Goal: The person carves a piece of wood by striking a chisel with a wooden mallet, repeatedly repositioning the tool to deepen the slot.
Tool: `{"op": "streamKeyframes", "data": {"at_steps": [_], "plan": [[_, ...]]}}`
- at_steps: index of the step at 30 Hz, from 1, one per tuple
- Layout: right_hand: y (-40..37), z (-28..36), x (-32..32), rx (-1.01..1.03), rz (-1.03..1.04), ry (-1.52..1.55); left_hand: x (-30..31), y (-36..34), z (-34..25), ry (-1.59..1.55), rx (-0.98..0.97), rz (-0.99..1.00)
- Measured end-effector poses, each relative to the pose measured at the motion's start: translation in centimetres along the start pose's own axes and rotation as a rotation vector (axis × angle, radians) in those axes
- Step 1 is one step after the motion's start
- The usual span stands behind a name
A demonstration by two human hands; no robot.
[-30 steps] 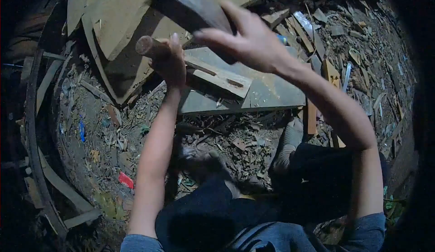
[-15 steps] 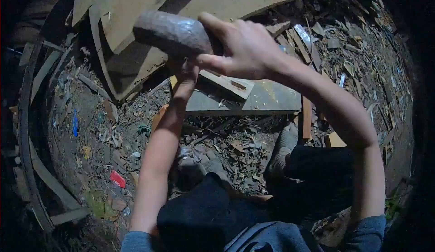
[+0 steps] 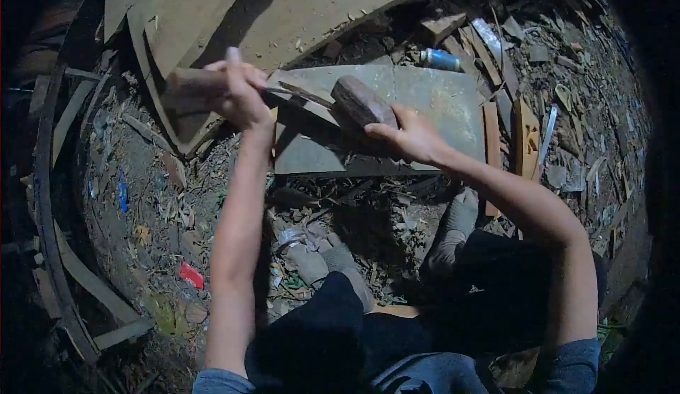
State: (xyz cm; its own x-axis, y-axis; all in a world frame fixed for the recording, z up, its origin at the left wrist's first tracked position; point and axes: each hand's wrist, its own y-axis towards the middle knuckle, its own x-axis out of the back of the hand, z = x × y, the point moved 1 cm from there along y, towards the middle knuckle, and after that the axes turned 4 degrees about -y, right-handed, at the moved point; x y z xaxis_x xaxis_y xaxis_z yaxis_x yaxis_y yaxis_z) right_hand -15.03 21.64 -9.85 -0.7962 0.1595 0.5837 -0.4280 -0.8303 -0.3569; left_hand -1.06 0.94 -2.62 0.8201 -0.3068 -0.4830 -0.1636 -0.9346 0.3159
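Note:
My left hand (image 3: 237,95) is closed around a round wooden handle (image 3: 188,82) whose thin blade (image 3: 304,96) lies across a flat grey slab (image 3: 446,100). My right hand (image 3: 411,137) grips a thick wooden club (image 3: 361,102), whose head is down on the slab right next to the blade's tip. A narrow strip of wood (image 3: 312,114) lies on the slab under the blade. Whether the club touches the blade I cannot tell.
A large curved wooden board (image 3: 319,4) lies beyond the slab. Wood scraps (image 3: 528,135) and chips cover the ground all around. A small can (image 3: 439,59) lies behind the slab, a red object (image 3: 191,275) at lower left. My shoes (image 3: 453,224) rest below the slab.
My right hand has swung the club down from a raised position near the camera onto the slab. My left hand has shifted a little left with the handle.

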Motion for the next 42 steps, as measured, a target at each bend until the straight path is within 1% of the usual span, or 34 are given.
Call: {"op": "streamKeyframes", "data": {"at_steps": [2, 5, 6, 8, 11, 15, 17, 18, 20, 22, 24, 26, 27, 28, 29, 30, 31, 33, 34, 36, 37, 38, 40, 41, 42], "plan": [[-0.1, 0.3, 0.4, -0.009, -0.002, -0.062, 0.6, 2.3, -0.4, -0.078, -0.046, -0.016], [0.1, 0.1, 0.5, 0.018, 0.033, -0.06, 0.2, 3.7, -1.3, -0.02, -0.062, 0.034], [0.0, 0.2, 0.6, 0.017, 0.037, -0.054, -0.2, 3.5, -1.4, -0.012, -0.059, 0.036], [-0.1, 0.2, 0.6, 0.024, 0.035, -0.029, -1.2, 2.3, -1.1, -0.006, 0.006, 0.066], [-0.2, 0.4, 0.8, 0.006, 0.048, -0.015, -1.5, 1.3, 0.4, 0.044, 0.027, 0.124], [-0.5, 0.7, 1.1, -0.004, 0.056, -0.041, -1.7, 0.9, 1.3, 0.044, 0.049, 0.095], [-0.4, 0.5, 0.9, 0.033, 0.056, -0.05, -1.9, 1.2, 1.4, 0.094, 0.062, 0.158], [-0.3, 0.4, 0.8, 0.033, 0.057, -0.049, -2.0, 1.2, 1.4, 0.097, 0.062, 0.158], [-0.3, 0.4, 0.7, 0.009, 0.057, 0.004, -2.7, 0.8, 1.7, 0.157, 0.051, 0.204], [-0.3, 0.6, 0.7, 0.002, 0.043, -0.021, -3.0, 0.3, 2.1, 0.163, 0.028, 0.197], [-0.1, 0.4, 0.7, -0.004, 0.019, -0.043, -3.0, 0.0, 2.3, 0.256, -0.098, 0.231], [0.9, -0.2, 0.8, 0.019, 0.094, 0.157, -2.0, -0.1, 2.9, 0.276, -0.123, 0.233], [0.6, 0.8, 1.7, 0.028, 0.083, 0.155, -1.7, -0.2, 3.1, 0.275, -0.113, 0.199], [0.0, 2.8, 2.9, 0.042, 0.089, 0.269, -1.5, -0.4, 2.9, 0.276, -0.098, 0.165], [-0.6, 4.6, 3.7, 0.049, 0.1, 0.383, -1.2, -0.8, 2.4, 0.387, -0.103, 0.239], [-0.8, 6.4, 4.1, 0.166, -0.054, 0.357, -0.8, -1.4, 2.3, 0.384, -0.099, 0.238], [-2.5, 9.9, 6.0, 0.285, -0.09, 0.25, -0.6, -1.7, 2.2, 0.503, -0.231, 0.2], [-4.4, 14.6, 7.7, 0.664, -0.371, 0.019, -0.1, -1.9, 2.5, 0.714, -0.452, 0.12], [-5.1, 16.2, 7.9, 0.671, -0.375, 0.007, 0.7, -2.0, 3.2, 0.75, -0.486, 0.123], [-6.5, 18.7, 7.8, 0.892, -0.66, -0.315, 1.9, -1.9, 4.7, 0.798, -0.477, 0.184], [-6.5, 19.1, 7.4, 0.833, -0.63, -0.491, 2.1, -1.9, 4.9, 0.807, -0.46, 0.212], [-6.4, 19.4, 7.3, 0.678, -0.44, -0.645, 2.4, -1.9, 5.1, 0.81, -0.453, 0.23], [-6.1, 19.5, 7.5, 0.723, -0.472, -0.66, 2.5, -2.0, 5.1, 0.812, -0.448, 0.252], [-6.1, 19.3, 7.8, 0.792, -0.541, -0.661, 2.6, -2.0, 5.3, 0.805, -0.449, 0.253], [-6.6, 19.3, 7.7, 0.793, -0.528, -0.669, 2.8, -1.9, 5.4, 0.8, -0.445, 0.251]]}}
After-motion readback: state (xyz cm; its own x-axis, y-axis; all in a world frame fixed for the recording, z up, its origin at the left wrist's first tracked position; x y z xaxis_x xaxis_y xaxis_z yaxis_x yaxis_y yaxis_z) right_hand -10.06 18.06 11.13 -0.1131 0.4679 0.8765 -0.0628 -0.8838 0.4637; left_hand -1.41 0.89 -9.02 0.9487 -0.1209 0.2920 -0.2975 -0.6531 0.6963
